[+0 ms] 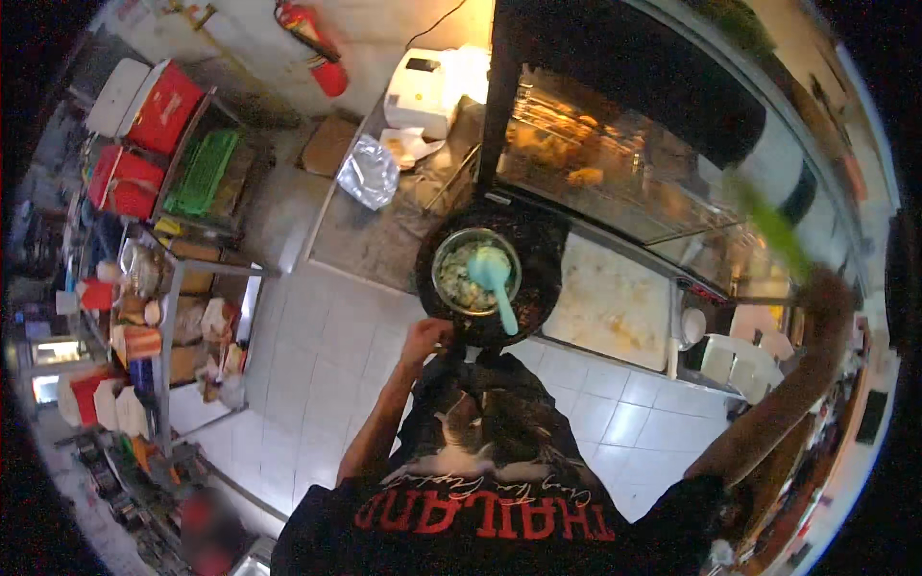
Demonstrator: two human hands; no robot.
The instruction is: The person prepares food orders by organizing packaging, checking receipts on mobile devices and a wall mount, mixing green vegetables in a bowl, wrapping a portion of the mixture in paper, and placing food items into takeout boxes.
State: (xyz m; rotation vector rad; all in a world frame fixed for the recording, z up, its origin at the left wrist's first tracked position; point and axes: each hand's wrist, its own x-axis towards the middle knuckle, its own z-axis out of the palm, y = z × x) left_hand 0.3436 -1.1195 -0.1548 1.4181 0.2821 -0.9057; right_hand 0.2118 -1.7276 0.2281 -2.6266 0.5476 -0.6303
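Note:
A round metal bowl (461, 288) holding chopped food stands on a large dark round pan or tray (539, 248) in front of me. A light-blue spoon or scoop (499, 291) rests in the bowl, its handle over the rim. My left hand (430, 338) is at the near left edge of the dark round surface, fingers bent; whether it grips the edge is unclear. Out to the far right, my right hand (827, 291) is raised and blurred. A long blurred green thing (774, 227) extends from it, seemingly held.
Behind the bowl stands a glass display case (576, 158) with lit food. A stained white cutting board (616, 302) lies to its right. Crumpled foil (369, 173) is on the counter at the left. A metal shelf rack (169, 345) and a green crate (205, 173) stand further left.

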